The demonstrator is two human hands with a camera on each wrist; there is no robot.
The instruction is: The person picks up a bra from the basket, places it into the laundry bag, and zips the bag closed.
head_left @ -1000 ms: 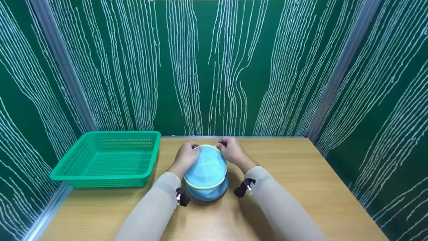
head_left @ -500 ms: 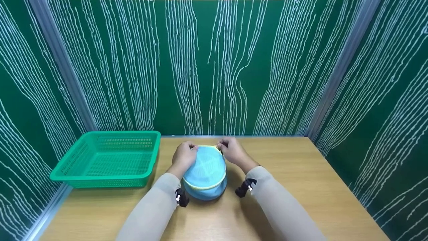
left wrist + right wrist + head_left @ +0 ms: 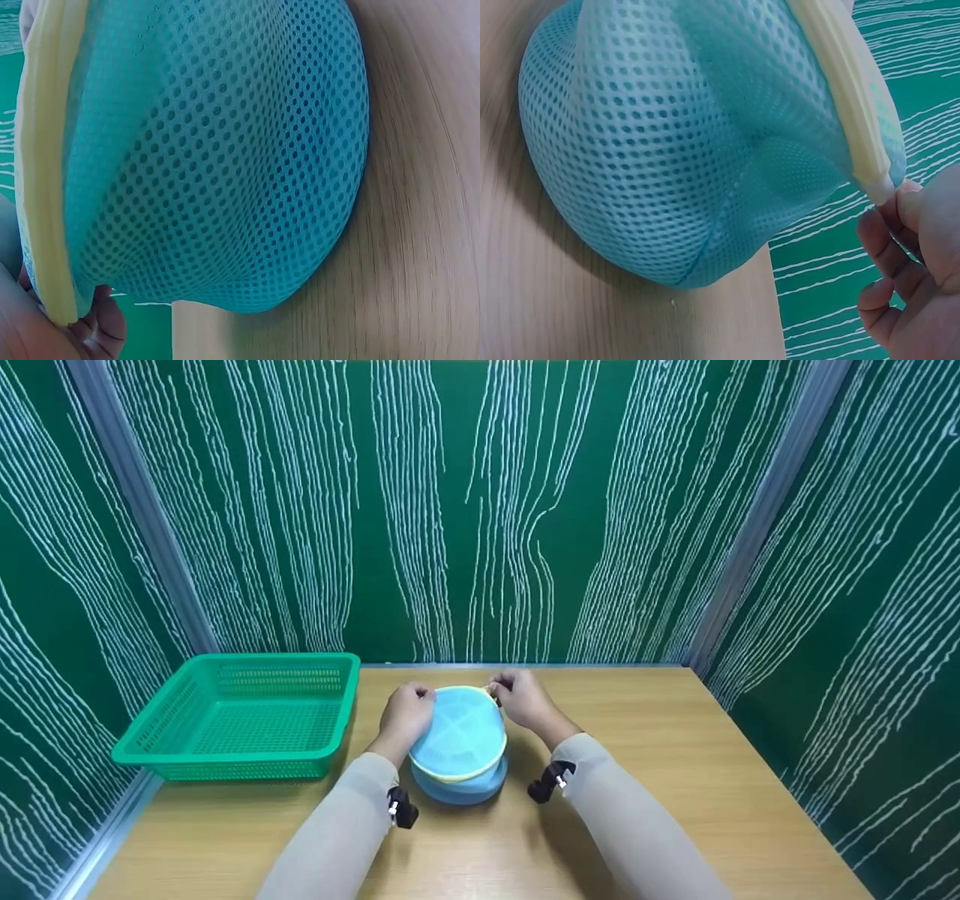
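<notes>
A blue mesh laundry bag with a round lid and yellow zipper stands on the table between both hands. My left hand pinches the zipper edge at the bag's far left side; in the left wrist view its fingers sit at the lower end of the yellow band. At the far right, my right hand pinches the end of the yellow zipper band, with thumb and forefinger together in the right wrist view. The bag's mesh side bulges out and folds. Its inside cannot be made out.
A green plastic basket with slotted walls stands at the left of the wooden table. Green panels with white wavy lines rise behind the table and along both sides.
My left hand has slid a little to the left and nearer along the bag's zipper edge. The bag has shifted slightly left. My right hand has hardly moved and keeps its pinch.
</notes>
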